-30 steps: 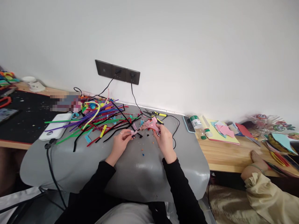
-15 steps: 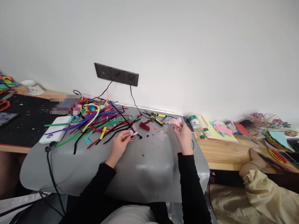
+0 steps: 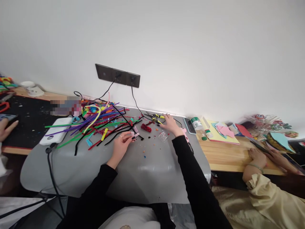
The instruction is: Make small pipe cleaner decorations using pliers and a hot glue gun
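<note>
My left hand (image 3: 121, 147), with a ring on one finger, pinches a small pink pipe-cleaner piece (image 3: 136, 135) over the grey surface. My right hand (image 3: 171, 124) reaches toward the back, its fingers apart beside the yellow-and-black handled pliers (image 3: 156, 120); whether a fingertip touches a handle I cannot tell. Close to my right wrist lies a pink glue gun (image 3: 185, 135), partly hidden by my sleeve. A red pipe-cleaner bundle (image 3: 145, 128) and a clear plastic piece (image 3: 163, 136) rest between my hands, among small coloured scraps.
Many loose pipe cleaners (image 3: 95, 124) spread at the left, beside a white power bank (image 3: 56, 131). A phone (image 3: 190, 125) and a plastic bottle (image 3: 198, 124) stand at the right edge near coloured paper (image 3: 224, 130). Other people's hands show at far left and right.
My right hand has put down the pink glue gun at the right and moved left and back to the pliers. My left hand keeps its pinch. Another person's hand has appeared at far left.
</note>
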